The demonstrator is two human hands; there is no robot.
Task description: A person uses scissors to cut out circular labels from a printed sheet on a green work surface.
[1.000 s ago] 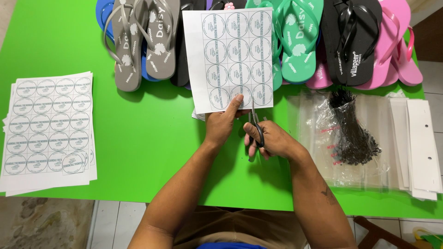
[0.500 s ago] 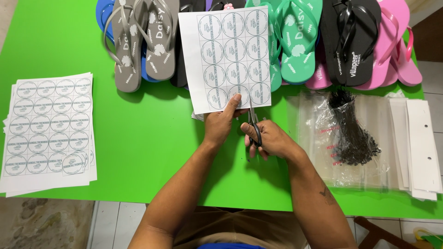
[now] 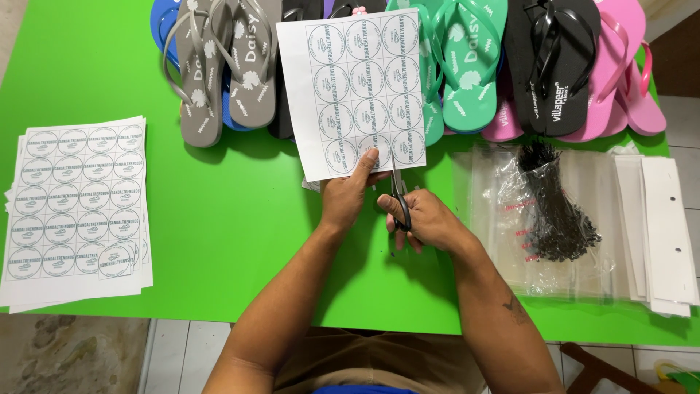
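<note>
Looking down from the head camera, I see my left hand pinching the label sheet at its lower edge, long axis pointing away over the green table, right hand closed around scissors, blades pointing up into the sheet.

a white sheet of round labels is held up flat, with black scissors cutting its bottom edge.

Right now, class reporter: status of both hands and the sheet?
Left hand pinching label sheet. Right hand working scissors at its bottom edge. Flip-flops lie just behind.
</note>
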